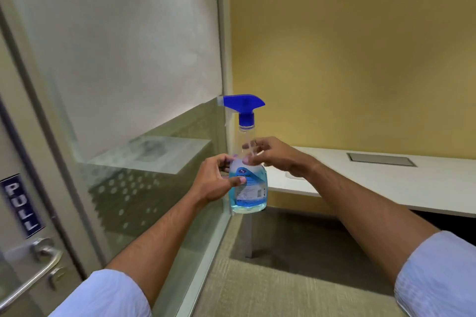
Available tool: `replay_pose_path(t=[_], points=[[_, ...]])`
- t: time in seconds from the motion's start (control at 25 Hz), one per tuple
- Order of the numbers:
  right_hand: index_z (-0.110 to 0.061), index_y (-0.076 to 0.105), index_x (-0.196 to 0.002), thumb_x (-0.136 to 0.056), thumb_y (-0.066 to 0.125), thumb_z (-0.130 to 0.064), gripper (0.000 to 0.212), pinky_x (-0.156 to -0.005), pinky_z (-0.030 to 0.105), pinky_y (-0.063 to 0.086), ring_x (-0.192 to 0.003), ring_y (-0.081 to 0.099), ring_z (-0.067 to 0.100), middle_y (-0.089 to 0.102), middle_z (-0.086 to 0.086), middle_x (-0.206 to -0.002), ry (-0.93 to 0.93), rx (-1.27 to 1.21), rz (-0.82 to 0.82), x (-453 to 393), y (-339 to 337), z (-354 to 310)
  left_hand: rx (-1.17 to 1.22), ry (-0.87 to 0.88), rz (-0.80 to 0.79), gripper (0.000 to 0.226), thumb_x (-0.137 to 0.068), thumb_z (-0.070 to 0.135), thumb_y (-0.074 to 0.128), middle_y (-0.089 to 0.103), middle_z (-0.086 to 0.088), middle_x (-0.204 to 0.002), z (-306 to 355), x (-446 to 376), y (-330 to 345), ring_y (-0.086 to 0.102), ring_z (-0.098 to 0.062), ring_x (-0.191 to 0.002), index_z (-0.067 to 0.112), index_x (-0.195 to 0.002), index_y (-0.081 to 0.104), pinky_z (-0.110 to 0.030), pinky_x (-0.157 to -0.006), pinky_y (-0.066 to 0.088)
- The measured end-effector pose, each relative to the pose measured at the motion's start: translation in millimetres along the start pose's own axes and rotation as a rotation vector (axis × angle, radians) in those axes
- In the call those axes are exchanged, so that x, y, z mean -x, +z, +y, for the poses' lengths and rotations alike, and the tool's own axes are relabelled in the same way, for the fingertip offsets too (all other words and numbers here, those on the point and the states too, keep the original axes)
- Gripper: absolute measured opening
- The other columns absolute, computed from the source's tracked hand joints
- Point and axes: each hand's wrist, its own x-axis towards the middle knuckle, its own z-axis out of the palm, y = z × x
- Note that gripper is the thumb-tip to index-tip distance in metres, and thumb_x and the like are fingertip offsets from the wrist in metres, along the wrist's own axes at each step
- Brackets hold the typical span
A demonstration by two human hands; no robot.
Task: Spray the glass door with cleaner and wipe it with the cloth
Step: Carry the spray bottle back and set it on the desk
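A clear spray bottle (pixel 249 189) with blue liquid, a white label and a blue trigger head stands upright in mid-air in the centre of the head view, nozzle pointing left. My left hand (pixel 216 182) grips its lower body from the left, thumb across the label. My right hand (pixel 270 153) touches the bottle's upper clear part from the right, fingers loosely curled around it. The glass door (pixel 23 136) with a blue PULL sign and a metal lever handle is at the far left. No cloth is visible.
A glass partition (pixel 134 64) with a frosted band and dotted film runs from the door to a frame post (pixel 224 59). Behind the bottle, a white desk (pixel 386 180) stands against a yellow wall. Grey carpet (pixel 283 278) lies below.
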Motion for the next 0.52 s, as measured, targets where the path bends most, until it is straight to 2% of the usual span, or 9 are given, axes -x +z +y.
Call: replay_pose_path(t=[0.08,0.16,0.24,0.28,0.44,0.52], points=[[-0.013,0.068,-0.110,-0.082,0.075,-0.009,0.029,-0.066,0.017,0.056,-0.078,0.068,0.005,0.070,0.001,-0.094,0.045,0.096,0.036,-11.2,-16.5,25.9,0.000,0.010,-0.027,0.043,-0.069,0.011,0.085,0.070,-0.004,-0.102,-11.8,-31.2,9.5,0.067,-0.018,-0.096,0.009,-0.107,0.065,-0.033,-0.084,0.058],[-0.010,0.069,-0.110,-0.079,0.079,-0.011,0.032,-0.076,0.029,0.060,-0.086,0.067,0.015,0.070,0.008,-0.100,0.061,0.149,0.084,-28.0,-30.5,46.8,-0.002,0.030,-0.069,0.046,-0.069,0.013,0.085,0.069,-0.002,-0.103,-24.0,-64.4,19.8,0.067,-0.015,-0.096,0.010,-0.110,0.065,-0.031,-0.083,0.058],[-0.008,0.069,-0.110,-0.077,0.082,-0.015,0.036,-0.080,0.037,0.061,-0.092,0.067,0.024,0.071,0.012,-0.105,0.071,0.199,0.139,-46.0,-42.1,62.3,0.005,0.040,-0.119,0.048,-0.070,0.014,0.085,0.069,-0.003,-0.106,-35.6,-95.7,29.5,0.066,-0.015,-0.097,0.009,-0.113,0.064,-0.033,-0.084,0.059],[-0.008,0.069,-0.109,-0.076,0.083,-0.016,0.037,-0.080,0.037,0.061,-0.094,0.068,0.025,0.071,0.012,-0.106,0.074,0.224,0.163,-54.6,-47.8,69.7,0.014,0.039,-0.144,0.048,-0.071,0.013,0.085,0.069,-0.003,-0.106,-41.7,-111.4,34.4,0.066,-0.015,-0.098,0.009,-0.114,0.064,-0.034,-0.085,0.059],[-0.018,0.065,-0.103,-0.077,0.081,-0.016,0.030,-0.067,0.016,0.057,-0.088,0.067,0.015,0.070,0.002,-0.103,0.077,0.293,0.242,-82.6,-67.6,100.3,0.014,0.062,-0.250,0.045,-0.071,0.012,0.084,0.068,0.000,-0.103,-65.2,-167.3,55.9,0.066,-0.015,-0.097,0.012,-0.111,0.063,-0.033,-0.085,0.058],[-0.018,0.064,-0.104,-0.078,0.080,-0.018,0.031,-0.068,0.016,0.056,-0.090,0.066,0.015,0.069,0.001,-0.103,0.086,0.313,0.279,-91.7,-77.6,119.2,0.027,0.038,-0.298,0.044,-0.071,0.012,0.085,0.068,0.002,-0.103,-75.2,-191.3,69.6,0.065,-0.014,-0.096,0.013,-0.110,0.064,-0.032,-0.084,0.059]])
